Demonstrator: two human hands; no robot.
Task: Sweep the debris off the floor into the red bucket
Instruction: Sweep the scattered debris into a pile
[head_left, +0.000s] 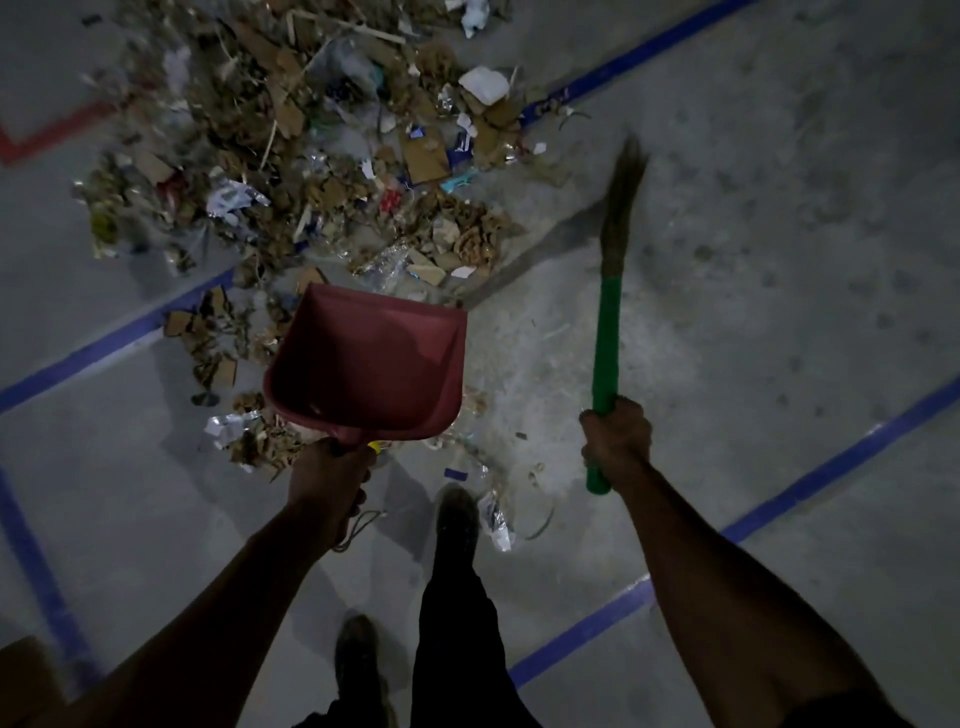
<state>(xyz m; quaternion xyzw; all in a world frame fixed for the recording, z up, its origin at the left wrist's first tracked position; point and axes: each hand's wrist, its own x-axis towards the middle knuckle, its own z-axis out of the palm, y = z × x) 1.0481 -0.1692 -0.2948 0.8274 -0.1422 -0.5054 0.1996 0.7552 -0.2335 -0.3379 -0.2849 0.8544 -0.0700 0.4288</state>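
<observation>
Both hands are closed around tools. At about seven o'clock from the picture's middle, the left hand (327, 475) curls its fingers round the handle of a red dustpan (371, 364), a bit of yellow showing at the grip and a thin cord loop hanging below the wrist. At about four o'clock the right hand (618, 434) wraps fully round the green handle of a broom (608, 332), the handle's end sticking out beneath the fist.

Nearest the person, two dark shoes and a dark trouser leg stand on the grey concrete floor (779, 260), one foot (457, 514) ahead of the other. Just beside the forward foot lie a crumpled clear wrapper and a few scraps.

Farther out, the dustpan's open mouth points toward twelve o'clock, with nothing visible inside, and its front edge sits at the near border of the debris (322, 156). The broom's brown bristles, blurred, stand at about two o'clock, apart from the pile.

Beyond, toward eleven and twelve o'clock, the debris spreads wide: torn cardboard, paper, clear plastic, white and blue bits. Blue tape lines (805, 483) cross the floor, and a red line (57, 130) marks the far ten o'clock corner. No red bucket can be made out here.
</observation>
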